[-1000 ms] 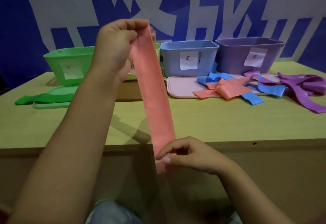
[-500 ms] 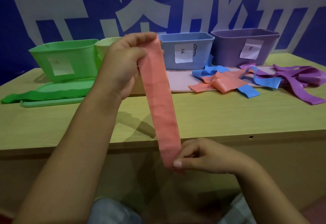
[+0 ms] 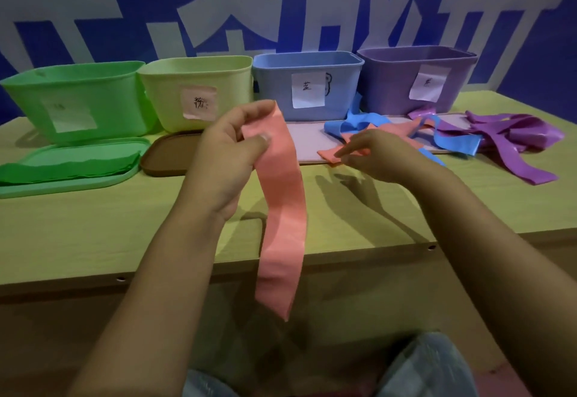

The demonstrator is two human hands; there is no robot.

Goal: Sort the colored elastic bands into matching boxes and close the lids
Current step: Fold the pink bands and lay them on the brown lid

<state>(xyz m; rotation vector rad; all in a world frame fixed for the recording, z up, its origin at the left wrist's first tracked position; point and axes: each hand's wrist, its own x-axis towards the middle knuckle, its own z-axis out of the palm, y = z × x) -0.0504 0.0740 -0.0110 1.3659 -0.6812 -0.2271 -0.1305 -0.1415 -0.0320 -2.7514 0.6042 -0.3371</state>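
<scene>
**Head view: pink band pinched in your left hand, right hand free over the pile**

Your pink band [image 3: 282, 206] hangs from your left hand [image 3: 224, 153]; the grip there is closed on its top end, thumb and fingers pinching it in front of the blue box [image 3: 307, 87]. From the pinch the band drops over the front edge of the tabletop [image 3: 93, 224], and its lower end dangles free below that edge.

Your right hand [image 3: 374, 156] holds nothing. Its fingers are loosely spread and curled downward, hovering just over a folded pink band [image 3: 335, 154] at the near edge of the mixed pile. That pile lies to the right, in front of the blue and purple boxes: blue bands [image 3: 452, 143] tangle with pink ones, and purple bands [image 3: 515, 137] spread farther right. Part of it rests on a pale pink lid [image 3: 307, 140] lying flat on the tabletop.

Four open boxes stand in a row along the back, each with a paper label: green box [image 3: 71, 103], yellow-green box [image 3: 196, 93], blue box, purple box [image 3: 415, 78], left to right. A green lid [image 3: 62, 184] lies flat in front of the green box with a green band [image 3: 68, 168] stretched across it. A brown lid [image 3: 168, 156] lies in front of the yellow-green box, just left of your left hand.

Behind the boxes is a blue wall [image 3: 78, 6] with large white characters.
</scene>
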